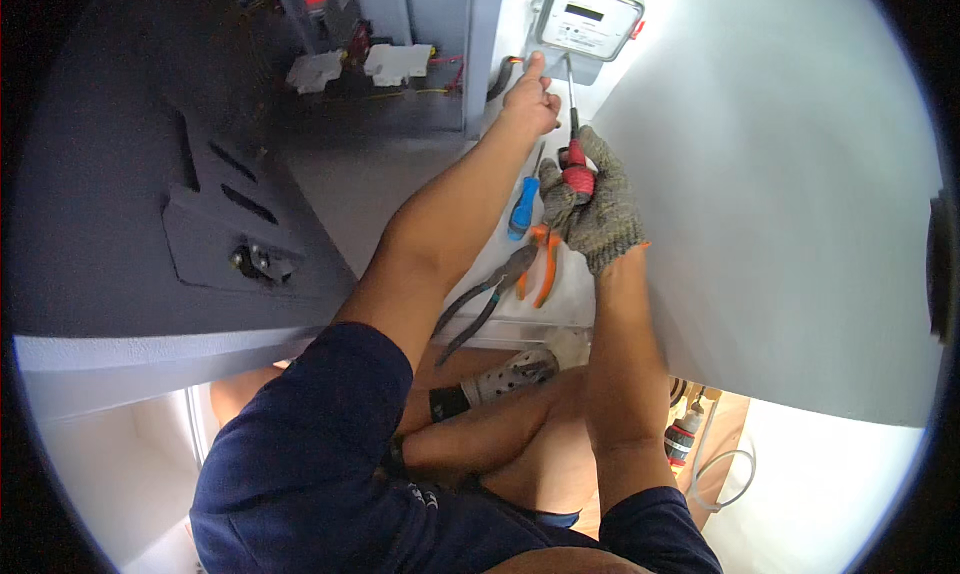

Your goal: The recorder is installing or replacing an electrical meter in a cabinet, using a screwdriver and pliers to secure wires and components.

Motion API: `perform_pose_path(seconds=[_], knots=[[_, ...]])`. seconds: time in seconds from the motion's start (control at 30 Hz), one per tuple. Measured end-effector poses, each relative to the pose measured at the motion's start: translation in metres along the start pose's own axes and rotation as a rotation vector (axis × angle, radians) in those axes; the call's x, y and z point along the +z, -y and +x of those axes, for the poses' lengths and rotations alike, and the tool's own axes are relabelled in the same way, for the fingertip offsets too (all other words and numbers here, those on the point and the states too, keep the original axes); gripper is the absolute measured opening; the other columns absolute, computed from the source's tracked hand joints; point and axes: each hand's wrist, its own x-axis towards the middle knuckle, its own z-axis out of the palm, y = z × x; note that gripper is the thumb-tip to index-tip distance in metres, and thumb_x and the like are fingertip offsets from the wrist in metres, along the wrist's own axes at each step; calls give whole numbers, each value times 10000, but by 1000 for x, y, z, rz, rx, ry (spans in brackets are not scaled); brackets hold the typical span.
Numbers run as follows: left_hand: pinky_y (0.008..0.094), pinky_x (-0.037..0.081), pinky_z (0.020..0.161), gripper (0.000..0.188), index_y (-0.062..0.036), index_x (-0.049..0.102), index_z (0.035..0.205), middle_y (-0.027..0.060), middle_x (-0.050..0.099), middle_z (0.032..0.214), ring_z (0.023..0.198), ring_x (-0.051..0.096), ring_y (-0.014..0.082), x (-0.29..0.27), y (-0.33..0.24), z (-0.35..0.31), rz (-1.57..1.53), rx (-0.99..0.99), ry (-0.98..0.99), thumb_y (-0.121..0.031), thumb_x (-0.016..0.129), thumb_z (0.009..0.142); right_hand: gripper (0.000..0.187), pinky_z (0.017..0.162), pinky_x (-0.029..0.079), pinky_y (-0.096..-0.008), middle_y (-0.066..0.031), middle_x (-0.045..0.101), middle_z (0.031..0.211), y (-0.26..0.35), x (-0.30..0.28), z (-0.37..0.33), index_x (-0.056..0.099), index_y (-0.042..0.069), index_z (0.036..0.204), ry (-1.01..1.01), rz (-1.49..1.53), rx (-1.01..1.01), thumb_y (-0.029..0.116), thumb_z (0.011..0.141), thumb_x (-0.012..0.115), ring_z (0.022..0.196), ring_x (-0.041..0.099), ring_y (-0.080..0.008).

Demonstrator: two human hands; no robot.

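A grey-framed electricity meter (590, 19) is fixed to the white wall at the top. My bare left hand (532, 102) reaches up to its lower left edge, index finger stretched out and the other fingers partly curled, with nothing visible in it. In a knitted grey glove, my right hand (608, 209) grips the red handle of a screwdriver (578, 178). The shaft points up, its tip at the underside of the meter. A dark cable (501, 78) with an orange end lies beside my left hand.
Below my hands lie a blue screwdriver (522, 209), orange-handled pliers (548, 271) and dark-handled pliers (514, 270). An open metal cabinet (480, 34) with wiring stands left, its dark door (130, 234) nearer me. A grey panel (790, 194) closes off the right. A power drill (684, 436) sits lower right.
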Motion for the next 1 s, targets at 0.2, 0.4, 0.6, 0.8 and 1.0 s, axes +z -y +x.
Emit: perform_pose_path(seconds=[0.2, 0.4, 0.6, 0.8, 1.0], knots=[[252, 366, 521, 350, -172, 615, 879, -31, 507, 871, 651, 379, 118, 5, 7, 2, -38, -21, -33, -436, 806, 752, 236, 578, 563, -315, -102, 575, 816, -4, 4, -8, 551, 19, 907, -28, -197, -12, 235, 895, 644, 663, 578, -236], [234, 324, 495, 319, -178, 613, 881, -26, 512, 808, 589, 367, 94, 5, 5, -4, -50, -1, -23, -403, 804, 760, 295, 618, 566, -379, -119, 567, 814, 1, -3, 2, 543, 7, 913, -19, -57, 80, 292, 907, 622, 674, 576, -270], [247, 345, 513, 365, -168, 622, 965, -14, 511, 907, 674, 363, 121, 3, 3, 0, -44, -4, -32, -403, 811, 760, 253, 688, 562, -388, -122, 564, 813, -9, 0, 1, 545, 15, 946, -40, -248, -33, 263, 929, 593, 715, 570, -269], [252, 352, 526, 357, -169, 626, 960, -15, 509, 909, 683, 363, 118, 2, 4, -2, -48, -1, -11, -403, 809, 762, 196, 679, 564, -401, -115, 561, 795, -4, -14, 11, 540, 36, 942, 12, -105, 77, 214, 911, 617, 696, 563, -255], [215, 341, 469, 265, -217, 629, 925, -42, 509, 821, 657, 427, 78, 4, 2, -5, -34, -21, -25, -394, 776, 794, 226, 667, 560, -396, -108, 558, 798, -7, 2, -1, 550, 38, 965, -56, -185, 23, 262, 944, 573, 691, 558, -261]])
